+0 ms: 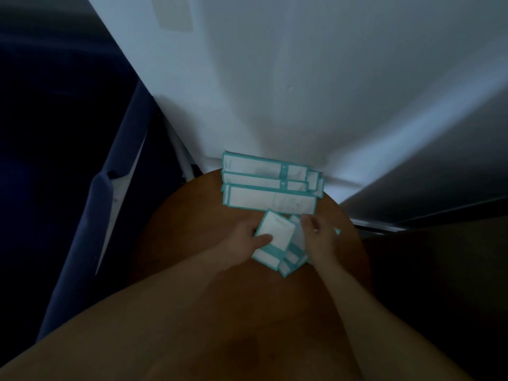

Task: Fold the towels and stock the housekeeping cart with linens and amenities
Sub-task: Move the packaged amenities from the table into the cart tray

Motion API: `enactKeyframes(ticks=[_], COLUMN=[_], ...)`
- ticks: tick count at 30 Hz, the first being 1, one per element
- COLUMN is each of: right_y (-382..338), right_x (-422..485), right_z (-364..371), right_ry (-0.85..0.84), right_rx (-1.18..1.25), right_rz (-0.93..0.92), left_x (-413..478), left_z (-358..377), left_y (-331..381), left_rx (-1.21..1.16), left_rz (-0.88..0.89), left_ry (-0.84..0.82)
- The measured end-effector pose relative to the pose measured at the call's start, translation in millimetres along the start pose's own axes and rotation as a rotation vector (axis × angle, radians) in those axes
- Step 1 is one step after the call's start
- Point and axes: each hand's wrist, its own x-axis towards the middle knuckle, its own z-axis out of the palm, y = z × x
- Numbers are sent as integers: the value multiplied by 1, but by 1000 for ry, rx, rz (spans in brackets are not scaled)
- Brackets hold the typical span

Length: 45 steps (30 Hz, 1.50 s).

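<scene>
- Small packet point(276, 233), white with a teal border and a teal band near its lower end: just below the centre of the frame, tilted, lying over the other packets of its kind.
- Left hand point(242, 237): I read its grip as closed on the small packet, with the thumb laid across the packet's white face and the fingers tucked under its left edge.
- Loose small packets point(292, 258): same white and teal pattern, fanned out under and to the right of the held one, resting on the worktop.
- Right hand point(320, 237): it sits over the right side of the loose small packets with its fingers curled downward. I cannot tell whether the grip has hold of anything.
- Long packets point(270, 199): several narrow strips, white with teal edging, stacked and overlapping crosswise just above the hands, at the far edge of the worktop.
- Worktop point(192, 229): round, brown wood, in dim light, filling the lower centre of the frame.
- Wall point(302, 78): pale, taking up the upper centre and upper right.
- Blue fabric point(110, 215): hangs along the left of the frame, beside the worktop.
</scene>
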Motion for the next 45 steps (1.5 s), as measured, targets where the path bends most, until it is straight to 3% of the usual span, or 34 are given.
enactKeyframes(ticks=[3,5,8,12,17,28,36,45], right_y=[11,16,20,20,2,-117,-164,-116], right_x=[9,6,5,1,-34,-226,-335,-434], right_z=[2,4,10,12,0,-95,-192,-339], right_ry=[35,7,45,58,-15,35,202,611], right_rx=[-356,-590,-671,-554,-160,616,695,538], right_rz=[85,31,3,-43,-44,-135,-368,-551], left_x=[-9,-13,-24,-40,-66,-174,-250,-345], left_z=[-3,-7,-14,-22,-28,-43,10,164], left_y=[-7,-10,-10,-5,12,131,236,298], left_rx=[-243,-311,-435,-543,-506,-278,-73,-113], left_rz=[-133,-199,-219,-184,-112,232,527,738], left_ry=[135,175,161,163,166,264,235,70])
